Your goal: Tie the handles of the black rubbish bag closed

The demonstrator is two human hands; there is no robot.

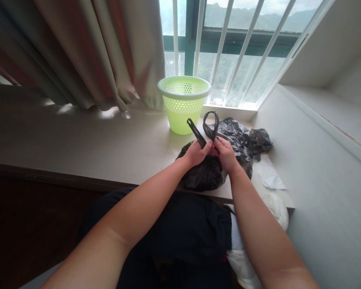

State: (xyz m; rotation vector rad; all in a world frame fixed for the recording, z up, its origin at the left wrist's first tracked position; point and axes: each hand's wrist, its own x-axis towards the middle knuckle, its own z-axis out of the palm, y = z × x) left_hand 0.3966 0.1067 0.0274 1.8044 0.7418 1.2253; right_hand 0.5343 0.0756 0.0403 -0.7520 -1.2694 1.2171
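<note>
A filled black garbage bag [205,176] sits at the front edge of the window ledge, its two handle loops standing up above my fingers. My left hand [197,152] is closed around the gathered neck of the bag, at the base of the left loop. Right beside it, my right hand [225,153] pinches the neck under the right loop. The two hands touch or nearly touch, and the part between the fingers is hidden. Behind my right hand lies a crumpled, flat black plastic bag [237,134].
A green perforated plastic basket [183,116] stands behind the bag near the barred window [225,52]. White paper [270,174] lies at the right, by the wall [319,160]. A curtain [108,52] hangs at the left. White cloth [275,210] shows below my right forearm.
</note>
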